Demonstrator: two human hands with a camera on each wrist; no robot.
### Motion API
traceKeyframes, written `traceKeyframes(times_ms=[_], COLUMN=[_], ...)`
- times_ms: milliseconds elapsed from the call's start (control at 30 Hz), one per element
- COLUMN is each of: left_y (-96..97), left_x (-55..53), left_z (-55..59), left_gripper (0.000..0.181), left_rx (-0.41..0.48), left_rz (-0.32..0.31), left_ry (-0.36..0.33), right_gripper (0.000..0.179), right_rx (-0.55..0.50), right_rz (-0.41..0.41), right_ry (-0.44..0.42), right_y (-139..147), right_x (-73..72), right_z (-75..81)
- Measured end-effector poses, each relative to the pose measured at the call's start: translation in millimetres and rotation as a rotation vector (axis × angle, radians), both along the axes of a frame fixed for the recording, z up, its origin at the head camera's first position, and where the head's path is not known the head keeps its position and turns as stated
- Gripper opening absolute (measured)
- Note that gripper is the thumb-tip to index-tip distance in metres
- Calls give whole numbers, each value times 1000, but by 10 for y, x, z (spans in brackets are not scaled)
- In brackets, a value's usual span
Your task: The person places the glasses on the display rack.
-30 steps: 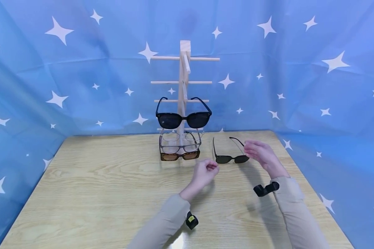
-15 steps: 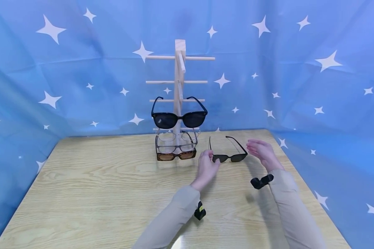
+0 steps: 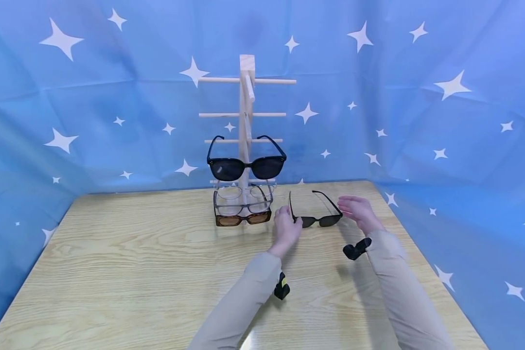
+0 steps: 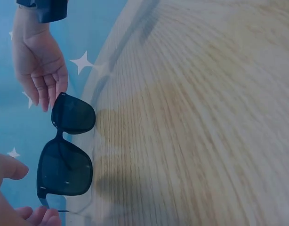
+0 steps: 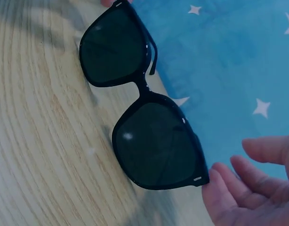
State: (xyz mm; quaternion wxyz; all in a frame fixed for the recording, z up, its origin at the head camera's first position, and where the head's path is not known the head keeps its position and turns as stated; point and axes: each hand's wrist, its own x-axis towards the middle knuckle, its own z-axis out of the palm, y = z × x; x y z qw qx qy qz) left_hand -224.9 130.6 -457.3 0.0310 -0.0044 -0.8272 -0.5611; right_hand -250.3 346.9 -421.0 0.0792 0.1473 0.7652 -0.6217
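Observation:
A pair of black sunglasses point(image 3: 330, 221) stands on the wooden table with its temples unfolded toward the back. My left hand point(image 3: 287, 229) is at its left end. In the left wrist view, the left fingertips point(image 4: 38, 215) are right at the left hinge and temple, with the thumb point(image 4: 12, 167) held apart. My right hand point(image 3: 359, 214) is at the other end. Its fingertips point(image 5: 215, 181) meet the right hinge corner of the sunglasses point(image 5: 154, 141), the thumb raised away from them.
Left of the sunglasses rises a wooden eyewear stand point(image 3: 247, 65) with crossbars. It carries large black sunglasses point(image 3: 247, 167), thin-rimmed glasses point(image 3: 230, 193), grey-framed glasses point(image 3: 231, 210) and tortoiseshell sunglasses point(image 3: 243, 219). A blue star-patterned curtain point(image 3: 157, 97) borders the table point(image 3: 135, 272).
My left hand has moved forward to the left end of the sunglasses, its fingers extending to the hinge. My right hand stays by the right end. The head view has shifted slightly right.

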Motion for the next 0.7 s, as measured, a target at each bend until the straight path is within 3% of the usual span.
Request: traceKeyframes(times_ms=[233,467,700], left_y=[1,5,-10], left_x=[-84,-99,-83], left_z=[-62,-57,-4], left_gripper=[39,31,25], left_rx=[38,96,148], left_rz=[9,34,45], left_ry=[-65,-76,-86], right_gripper=[47,44,47], right_rx=[93,61,30], right_rz=[16,-9,8], right_ry=[-24,-16,6], right_y=[0,43,72], right_x=[-22,-21,78], right_z=[-66,-134,-96])
